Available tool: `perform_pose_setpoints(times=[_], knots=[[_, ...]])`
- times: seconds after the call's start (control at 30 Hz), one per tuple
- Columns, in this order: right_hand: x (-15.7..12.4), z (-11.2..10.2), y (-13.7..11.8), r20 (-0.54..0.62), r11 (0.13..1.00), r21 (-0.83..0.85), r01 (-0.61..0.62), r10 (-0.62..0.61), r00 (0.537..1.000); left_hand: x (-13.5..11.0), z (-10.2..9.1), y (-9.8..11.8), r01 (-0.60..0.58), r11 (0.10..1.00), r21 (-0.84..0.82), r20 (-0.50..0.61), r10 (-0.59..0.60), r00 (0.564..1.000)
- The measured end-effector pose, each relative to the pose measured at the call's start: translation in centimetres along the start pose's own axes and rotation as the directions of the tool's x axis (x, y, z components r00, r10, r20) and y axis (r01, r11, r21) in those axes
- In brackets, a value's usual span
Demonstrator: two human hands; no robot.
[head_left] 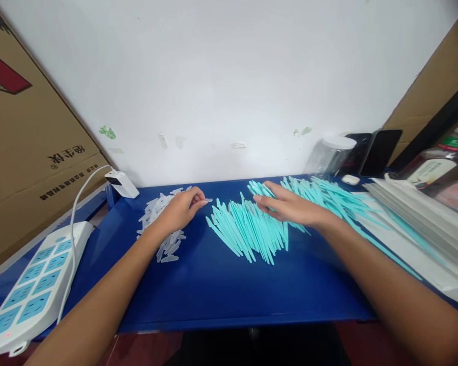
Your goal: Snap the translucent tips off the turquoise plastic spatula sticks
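Note:
My left hand [187, 206] pinches a small translucent plastic cap [209, 200] between thumb and fingertips. Beneath and beside that hand spreads a pile of similar translucent caps [170, 249]. My right hand [284, 203] is closed around a bunch of slim turquoise plastic sticks [260, 189], their ends pointing left toward the other hand. Below it, a fanned row of turquoise sticks [248, 229] lies on the blue table [221, 290]. Farther right, behind my right wrist, more turquoise sticks [328, 195] are heaped loosely. The two hands are apart.
At left are a white power strip [41, 284], a charger [122, 184] with its cable and a cardboard box [30, 127]. A clear jar [334, 155], a black phone [380, 151], a white earbud case [350, 179], plastic bags [423, 218] and a bottle [438, 162] stand right.

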State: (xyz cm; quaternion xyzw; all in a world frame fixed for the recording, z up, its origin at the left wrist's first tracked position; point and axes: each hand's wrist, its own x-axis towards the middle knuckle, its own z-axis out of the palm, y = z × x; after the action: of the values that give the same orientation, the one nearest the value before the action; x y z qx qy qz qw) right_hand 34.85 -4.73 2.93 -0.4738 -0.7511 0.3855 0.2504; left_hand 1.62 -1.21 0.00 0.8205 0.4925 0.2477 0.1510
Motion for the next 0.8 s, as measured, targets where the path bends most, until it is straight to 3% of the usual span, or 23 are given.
perform_pose_setpoints(times=[0.17, 0.4, 0.57, 0.8], knots=[[0.2, 0.3, -0.2, 0.051, 0.988, 0.138, 0.065, -0.073, 0.996, -0.2, 0.8, 2.7, -0.015, 0.972, -0.236, -0.141, -0.019, 0.990], [0.2, 0.7, -0.4, 0.034, 0.989, 0.086, 0.121, -0.124, 0.992, -1.2, 2.9, 5.2, 0.038, 0.800, -0.599, -0.067, -0.097, 0.993], [0.0, 1.4, -0.7, 0.071, 0.994, 0.024, 0.104, -0.106, 0.992, -1.6, 3.4, 5.5, 0.092, 0.758, -0.646, -0.019, -0.137, 0.990], [-0.2, 1.5, -1.0, 0.076, 0.993, -0.011, 0.115, -0.114, 0.991, -1.6, 3.4, 5.7, 0.080, 0.752, -0.654, -0.026, -0.128, 0.991]])
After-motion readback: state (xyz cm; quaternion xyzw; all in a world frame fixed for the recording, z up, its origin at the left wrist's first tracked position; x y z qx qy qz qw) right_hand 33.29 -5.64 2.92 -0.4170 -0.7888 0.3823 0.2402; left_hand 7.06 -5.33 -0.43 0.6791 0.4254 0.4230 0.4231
